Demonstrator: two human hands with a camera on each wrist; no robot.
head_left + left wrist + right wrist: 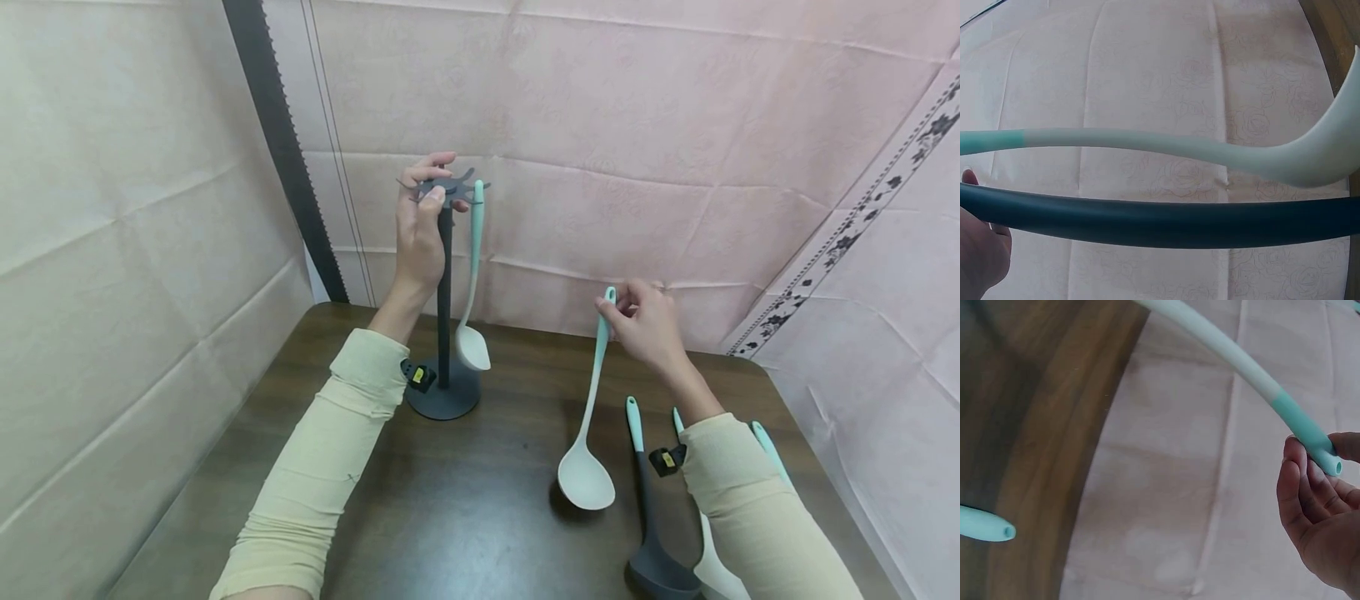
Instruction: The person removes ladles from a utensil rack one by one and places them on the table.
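My left hand [422, 225] grips the hooked top of a dark utensil stand [444, 292], thumb on its upper face and fingers behind. From a hook on the stand's right side hangs a white spoon-like utensil [472, 346] with a mint handle; the left wrist view shows its curved neck [1147, 140] beside the dark pole [1179, 222]. Farther right, my right hand [648, 321] pinches the mint handle end of a white ladle [587, 475]. The ladle hangs bowl down, low over the table. In the right wrist view, thumb and fingertips hold its handle [1300, 422] near the hole.
On the brown table [480, 517] at right lies a dark grey ladle [656, 567] with a mint handle. Next to it are a white utensil [716, 571] and another mint handle [768, 446], partly hidden by my right sleeve. Pale cloth [600, 150] hangs behind the table.
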